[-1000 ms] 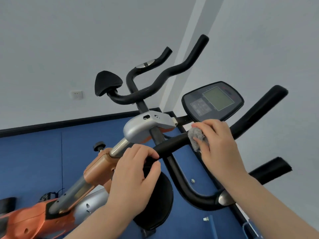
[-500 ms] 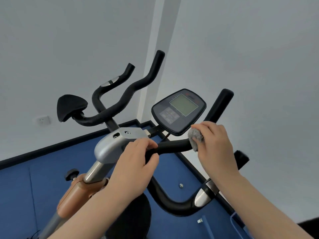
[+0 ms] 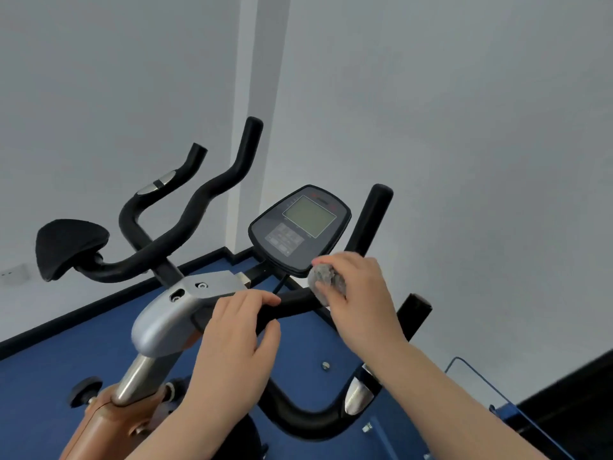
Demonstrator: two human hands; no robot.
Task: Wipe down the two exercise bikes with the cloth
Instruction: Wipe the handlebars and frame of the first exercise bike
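An exercise bike with black foam handlebars (image 3: 292,302), a silver stem cover (image 3: 166,313) and an orange frame (image 3: 109,423) fills the lower middle. Its dark console (image 3: 300,227) with a grey screen stands just behind the bar. My left hand (image 3: 238,343) grips the handlebar near the stem. My right hand (image 3: 358,300) presses a bunched grey cloth (image 3: 326,282) against the bar, right below the console. Only this bike is in view.
A black elbow pad (image 3: 69,247) sticks out at the left. Blue floor mats (image 3: 49,366) run to white walls with a dark skirting. A blue wire frame (image 3: 484,383) stands at the lower right. A wall socket (image 3: 15,273) sits far left.
The view has swung so the bike sits lower and more to the left. My right hand with the cloth has stayed on the bar below the console; my left hand keeps its grip.
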